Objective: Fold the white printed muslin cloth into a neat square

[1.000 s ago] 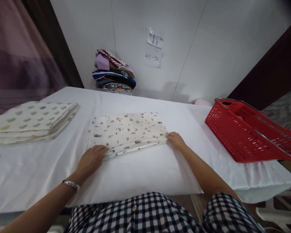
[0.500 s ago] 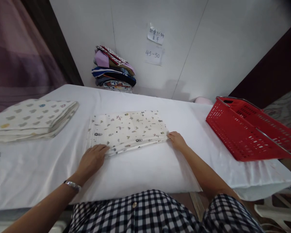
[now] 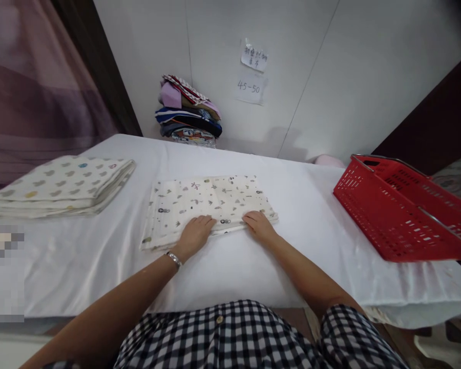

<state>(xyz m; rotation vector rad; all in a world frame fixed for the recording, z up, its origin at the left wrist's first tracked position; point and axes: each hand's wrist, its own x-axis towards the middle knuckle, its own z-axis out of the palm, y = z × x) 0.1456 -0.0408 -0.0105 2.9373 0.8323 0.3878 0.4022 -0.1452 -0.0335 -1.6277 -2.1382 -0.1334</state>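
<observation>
A folded cream cloth with small prints (image 3: 200, 202) lies flat in the middle of the white-covered table (image 3: 230, 266). My left hand (image 3: 194, 236) rests on its near edge, left of centre, fingers flat and together. My right hand (image 3: 258, 224) presses the same near edge a little to the right, close to the left hand. Neither hand lifts the cloth. A metal bracelet is on my left wrist.
A folded stack of dotted cream cloth (image 3: 67, 184) sits at the table's left. A red plastic basket (image 3: 403, 210) stands at the right. A pile of coloured folded fabrics (image 3: 188, 115) leans against the back wall under two paper notes (image 3: 251, 74).
Both hands have slid inward along the cloth's near edge, from its two corners toward the middle. The camera view has shifted slightly left.
</observation>
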